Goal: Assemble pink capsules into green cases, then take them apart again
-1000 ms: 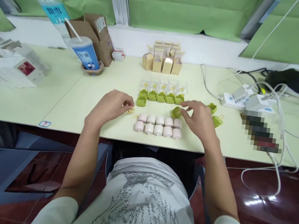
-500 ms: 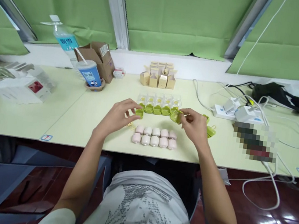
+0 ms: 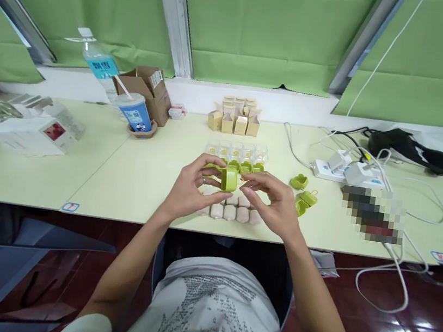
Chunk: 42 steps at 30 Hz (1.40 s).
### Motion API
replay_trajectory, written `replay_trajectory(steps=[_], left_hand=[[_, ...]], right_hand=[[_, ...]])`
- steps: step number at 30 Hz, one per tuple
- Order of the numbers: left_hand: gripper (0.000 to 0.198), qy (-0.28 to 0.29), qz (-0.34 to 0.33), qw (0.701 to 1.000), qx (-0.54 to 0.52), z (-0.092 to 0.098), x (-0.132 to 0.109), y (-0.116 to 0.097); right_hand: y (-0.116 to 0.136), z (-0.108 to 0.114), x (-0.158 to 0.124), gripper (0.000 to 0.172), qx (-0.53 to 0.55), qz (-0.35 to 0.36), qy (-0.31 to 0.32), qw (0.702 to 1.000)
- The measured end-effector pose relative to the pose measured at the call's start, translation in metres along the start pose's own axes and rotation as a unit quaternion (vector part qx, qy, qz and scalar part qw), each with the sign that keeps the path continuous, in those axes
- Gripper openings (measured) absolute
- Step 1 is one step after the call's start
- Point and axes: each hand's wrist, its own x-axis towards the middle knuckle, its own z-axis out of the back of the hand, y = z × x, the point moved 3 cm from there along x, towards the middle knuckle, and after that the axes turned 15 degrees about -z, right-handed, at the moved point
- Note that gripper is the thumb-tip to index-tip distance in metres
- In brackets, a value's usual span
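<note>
My left hand (image 3: 192,187) grips a small lime-green plastic cup (image 3: 229,180), tilted on its side, between thumb and fingers above the table. Close to the cup's right side, my right hand (image 3: 272,199) has its fingers curved and a gap between thumb and forefinger. Whether something tiny lies at its fingertips is too small to tell. Beneath both hands stand two rows of pale pink and white rounded pieces (image 3: 229,213), partly covered. Behind them runs a row of green flower-shaped cups (image 3: 246,167), its left end hidden by my left hand. Clear plastic cups (image 3: 235,150) line up farther back.
Loose green pieces (image 3: 302,202) lie right of my right hand. Small open cardboard boxes (image 3: 241,122) stand at the back. A drink cup (image 3: 136,114), a bottle (image 3: 102,67) and a brown box (image 3: 149,92) are left; a power strip (image 3: 324,169) with cables is right.
My hands have come together over the pink and white pieces. The green cup in my right hand is gone from it, and my left hand now holds one upturned sideways.
</note>
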Motion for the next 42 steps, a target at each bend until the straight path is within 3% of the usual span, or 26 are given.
replay_trajectory(steps=[7,14,25,31,37,42], left_hand=[[0.053,0.01,0.037,0.998,-0.057,-0.007,0.0,0.003],[0.056,0.023,0.016,0.998,-0.058,-0.01,-0.001,0.007],[0.057,0.026,0.023,0.997,-0.064,-0.014,-0.003,0.01],[0.059,0.043,0.026,0.996,-0.078,-0.016,-0.001,0.01],[0.059,0.036,0.02,0.997,-0.073,-0.017,-0.003,0.015],[0.057,0.046,0.026,0.995,-0.086,-0.019,-0.002,0.013]], right_hand=[[-0.006,-0.005,-0.004,0.021,0.14,-0.059,0.009,0.988],[0.003,0.003,-0.004,0.009,0.085,-0.046,0.013,0.995],[0.002,-0.002,-0.007,0.016,0.092,-0.051,0.003,0.994],[0.004,0.003,-0.004,0.036,0.113,-0.106,0.032,0.987],[-0.001,0.002,-0.005,0.031,0.09,-0.085,-0.026,0.992],[-0.005,0.004,-0.002,0.037,0.088,-0.102,-0.011,0.991]])
